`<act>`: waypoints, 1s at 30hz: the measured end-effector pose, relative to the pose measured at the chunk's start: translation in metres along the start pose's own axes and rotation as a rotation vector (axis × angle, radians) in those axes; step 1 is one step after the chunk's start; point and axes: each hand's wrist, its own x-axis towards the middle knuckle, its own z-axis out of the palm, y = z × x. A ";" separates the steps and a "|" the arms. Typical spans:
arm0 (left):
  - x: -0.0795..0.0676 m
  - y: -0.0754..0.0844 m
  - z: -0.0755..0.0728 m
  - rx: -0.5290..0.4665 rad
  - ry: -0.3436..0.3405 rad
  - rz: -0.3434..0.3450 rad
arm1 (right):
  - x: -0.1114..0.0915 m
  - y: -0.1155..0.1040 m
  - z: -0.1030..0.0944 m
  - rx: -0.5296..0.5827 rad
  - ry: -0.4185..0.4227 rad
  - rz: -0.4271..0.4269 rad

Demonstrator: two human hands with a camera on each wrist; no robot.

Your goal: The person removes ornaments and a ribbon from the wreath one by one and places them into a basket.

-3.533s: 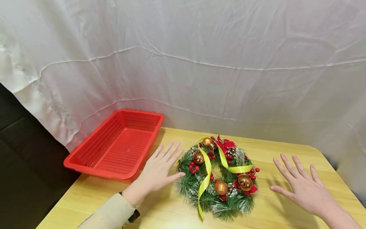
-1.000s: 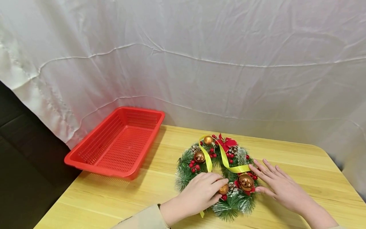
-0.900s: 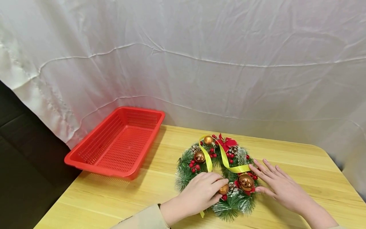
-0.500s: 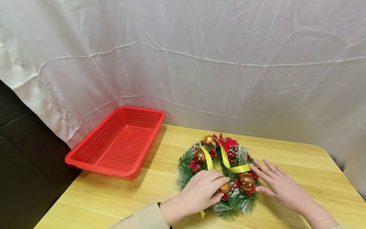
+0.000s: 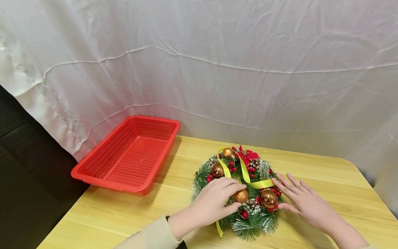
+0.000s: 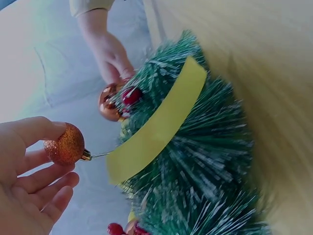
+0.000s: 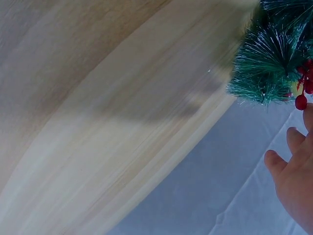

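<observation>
Orange, the glitter ball (image 5: 240, 196) sat over the wreath (image 5: 248, 228), cap (image 6: 86, 155) and long axis pointing down, pinched in the left hand (image 5: 214, 200); the right hand (image 5: 309, 204) lay, fingers apart, beside the wreath.

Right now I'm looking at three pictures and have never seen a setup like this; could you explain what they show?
There is no machine here, just a person's two bare hands. The widest picture comes from a camera worn on the head, looking forward and down; the other two come from cameras on each wrist. On the wooden table lies a green wreath with a yellow ribbon, and to its left stands a red basket. The left hand holds a glittery orange ball between thumb and fingers; its own wrist view shows a thin strand running from the ball toward the wreath. The right hand is spread at the wreath's other edge.
</observation>
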 end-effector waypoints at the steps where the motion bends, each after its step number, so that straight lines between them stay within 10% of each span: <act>1: 0.000 -0.001 -0.001 -0.024 -0.004 -0.015 | 0.000 0.000 0.000 0.002 0.000 0.001; 15: -0.002 -0.020 -0.016 -0.408 0.009 -0.186 | 0.000 0.000 0.000 -0.001 0.005 0.001; 30: -0.014 -0.046 -0.033 -0.613 0.050 -0.354 | 0.001 0.000 0.001 -0.002 0.016 -0.014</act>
